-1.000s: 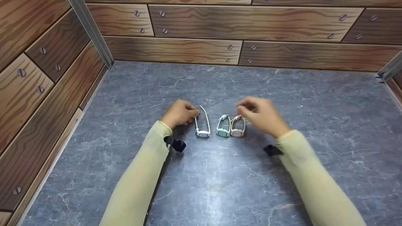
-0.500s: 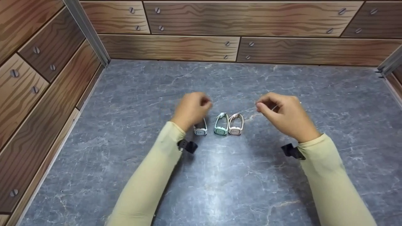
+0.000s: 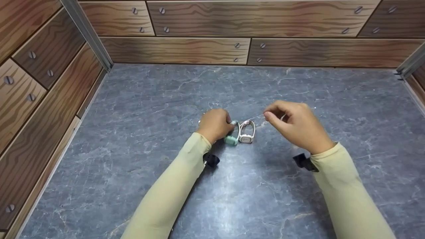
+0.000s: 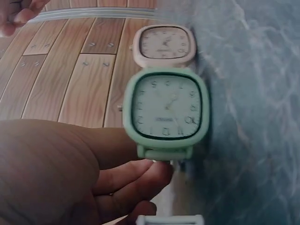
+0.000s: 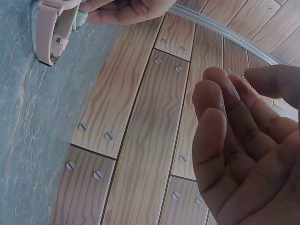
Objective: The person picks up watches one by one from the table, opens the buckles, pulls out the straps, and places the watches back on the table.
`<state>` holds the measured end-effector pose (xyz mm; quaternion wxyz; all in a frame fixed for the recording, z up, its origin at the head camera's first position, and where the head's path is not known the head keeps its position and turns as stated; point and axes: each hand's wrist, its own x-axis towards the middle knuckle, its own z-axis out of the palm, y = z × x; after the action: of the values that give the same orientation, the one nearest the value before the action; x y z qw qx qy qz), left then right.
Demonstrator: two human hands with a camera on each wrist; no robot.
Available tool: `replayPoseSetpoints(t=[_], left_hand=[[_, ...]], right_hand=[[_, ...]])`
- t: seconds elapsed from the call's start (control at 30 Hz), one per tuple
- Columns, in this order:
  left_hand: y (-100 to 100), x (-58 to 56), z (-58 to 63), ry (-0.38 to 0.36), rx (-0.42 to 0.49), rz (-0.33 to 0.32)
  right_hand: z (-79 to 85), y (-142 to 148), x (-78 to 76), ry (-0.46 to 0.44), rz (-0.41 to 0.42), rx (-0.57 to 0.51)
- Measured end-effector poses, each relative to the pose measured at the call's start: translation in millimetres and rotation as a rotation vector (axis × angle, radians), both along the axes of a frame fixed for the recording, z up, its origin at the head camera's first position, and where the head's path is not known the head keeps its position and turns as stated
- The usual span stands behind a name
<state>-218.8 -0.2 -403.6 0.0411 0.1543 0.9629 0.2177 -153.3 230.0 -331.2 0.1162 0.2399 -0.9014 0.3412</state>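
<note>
My left hand [image 3: 215, 125] is at the mint-green wristwatch [image 3: 231, 140], pinching its strap between thumb and fingers. Its square dial faces the camera in the left wrist view. Right beside it a pale pink wristwatch [image 3: 246, 138] stands on its edge, strap buckled in a loop. The white watch [image 4: 171, 220] shows only as a pale edge at the bottom of the left wrist view; my left hand and sleeve hide most of it from the head view. To the right, my right hand [image 3: 295, 123] hovers with loosely curled fingers, holding nothing.
The watches stand on a grey marble-patterned tabletop [image 3: 225, 192]. Wood-print panels [image 3: 199, 49] wall off the back and the left side, with a metal corner post [image 3: 88, 35] between them. A black camera is strapped at each wrist.
My left hand has left the white watch and moved right to the green watch. My right hand has drawn back from the pink watch, then stayed nearly still.
</note>
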Motion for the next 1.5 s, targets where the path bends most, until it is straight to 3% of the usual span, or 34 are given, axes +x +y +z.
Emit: replayPoseSetpoints(t=[0.13,0.27,0.43,0.57,0.73,0.83,0.97,1.1,1.23,1.5], left_hand=[[0,2.2,6.9,-0.002,0.095,-0.03],[0,12.5,29.1,0.008,0.287,-0.066],[1,39.3,67.9,0.027,0.596,-0.147],[-1,63.3,92.1,0.04,0.756,-0.24],[-4,85.6,109.5,0.092,0.749,-0.315],[-5,94.4,115.4,0.138,0.707,-0.35],[-6,100.4,119.2,0.137,0.684,-0.367],[-6,101.7,120.7,0.101,0.671,-0.325],[-7,101.3,121.0,0.119,0.609,-0.308],[-8,99.6,117.2,0.14,0.535,-0.322]], right_hand=[[1.6,0,-1.4,0.001,-0.006,0.0],[2.8,-1,-1.3,0.024,-0.018,-0.014],[7.1,-3,3.6,0.077,-0.018,-0.114],[13.8,-5,11.2,0.107,0.08,-0.251],[24.2,-8,22.4,0.168,0.293,-0.329],[29.6,-9,27.7,0.199,0.346,-0.316],[33.3,-8,31.5,0.22,0.341,-0.3],[34.7,-9,33.1,0.224,0.321,-0.301],[35.1,-9,34.7,0.199,0.311,-0.303],[35.2,-9,34.5,0.161,0.311,-0.206]])
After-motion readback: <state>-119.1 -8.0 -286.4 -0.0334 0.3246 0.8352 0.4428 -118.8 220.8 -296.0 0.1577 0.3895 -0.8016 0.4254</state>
